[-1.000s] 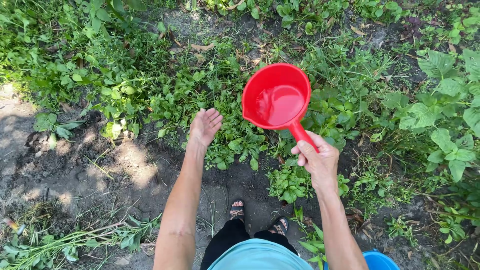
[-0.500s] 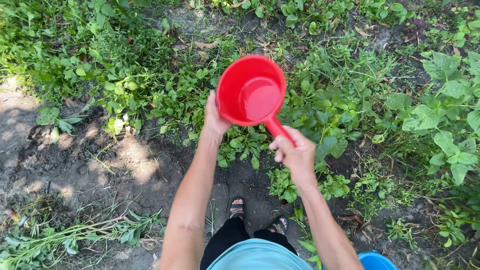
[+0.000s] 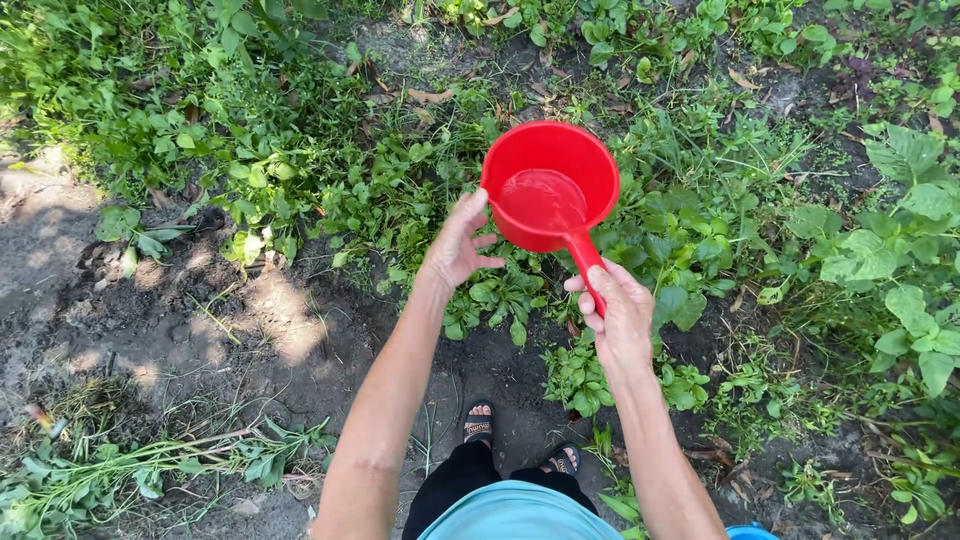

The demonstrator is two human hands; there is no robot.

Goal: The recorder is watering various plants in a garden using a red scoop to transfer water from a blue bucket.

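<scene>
A red plastic scoop (image 3: 550, 185) with a straight handle is held out over low green plants (image 3: 500, 295). A little water lies in its bowl. My right hand (image 3: 615, 315) is closed around the end of the handle. My left hand (image 3: 458, 243) is up against the scoop's left wall, fingers spread, fingertips touching the rim and side. Below, between my arms, my two sandalled feet (image 3: 520, 440) stand on bare soil.
Dark, partly sunlit soil (image 3: 200, 340) covers the left and middle. Dense weeds and broad-leaved plants (image 3: 890, 260) fill the top and right. Pulled weeds (image 3: 150, 475) lie at the lower left. A blue container rim (image 3: 750, 532) shows at the bottom edge.
The scoop swung left toward my left hand, then back right and slightly down. My left hand came up from open air to touch the scoop's side and stays on it.
</scene>
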